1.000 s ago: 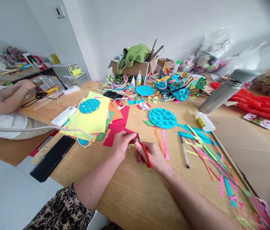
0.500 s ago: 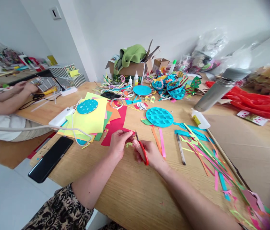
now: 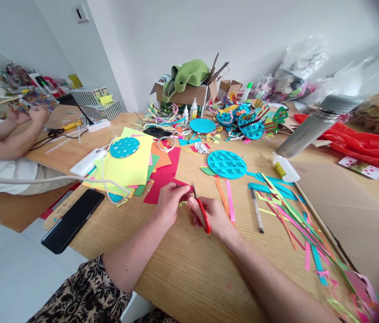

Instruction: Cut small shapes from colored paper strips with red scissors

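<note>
My left hand [image 3: 172, 202] pinches a small piece of red paper [image 3: 180, 182] between thumb and fingers. In my right hand [image 3: 211, 215] are red-handled scissors [image 3: 204, 214], their blades pointing up beside the edge of the paper. My two hands almost meet above the wooden table. Behind my left hand lies a larger red sheet [image 3: 162, 177], partly under orange and green paper. A blue oval [image 3: 227, 164] with rows of raised scales rests beyond my right hand, over a small green paper piece.
Yellow sheets [image 3: 135, 166] and a black phone [image 3: 72, 220] lie left. On the right are a pen [image 3: 257, 211], paper strips [image 3: 286, 211], a glue bottle [image 3: 285, 168], a steel flask [image 3: 307, 130] and cardboard [image 3: 350, 197]. Another person's hands [image 3: 29, 116] hold a colourful item at far left.
The view has shifted slightly, so the table things sit a little further right. The other person's hands have raised a colourful item. My hands keep almost the same pose.
</note>
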The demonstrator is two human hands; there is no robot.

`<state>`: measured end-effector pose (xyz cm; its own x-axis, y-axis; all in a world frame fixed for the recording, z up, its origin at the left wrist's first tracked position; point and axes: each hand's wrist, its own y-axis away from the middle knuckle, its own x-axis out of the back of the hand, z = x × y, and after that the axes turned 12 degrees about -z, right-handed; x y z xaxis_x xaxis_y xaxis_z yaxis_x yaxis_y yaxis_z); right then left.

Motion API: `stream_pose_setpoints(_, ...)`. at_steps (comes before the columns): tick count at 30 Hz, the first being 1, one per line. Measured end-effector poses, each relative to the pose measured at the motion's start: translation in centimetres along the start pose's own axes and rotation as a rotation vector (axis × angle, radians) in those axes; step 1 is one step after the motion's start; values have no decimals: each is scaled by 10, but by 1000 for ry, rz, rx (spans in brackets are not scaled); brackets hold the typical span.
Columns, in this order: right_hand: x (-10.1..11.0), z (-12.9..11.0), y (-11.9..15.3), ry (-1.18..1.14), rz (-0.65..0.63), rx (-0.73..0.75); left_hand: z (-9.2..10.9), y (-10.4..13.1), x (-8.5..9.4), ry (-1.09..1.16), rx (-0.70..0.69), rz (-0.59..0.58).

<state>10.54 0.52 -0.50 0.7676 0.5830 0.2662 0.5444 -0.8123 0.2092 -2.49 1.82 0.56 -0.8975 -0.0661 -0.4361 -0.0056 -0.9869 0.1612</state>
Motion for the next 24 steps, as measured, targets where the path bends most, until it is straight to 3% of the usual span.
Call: stream_pose_setpoints(24,2,-6,0,-108,-39,-54,-1,0,0,12,22,-87)
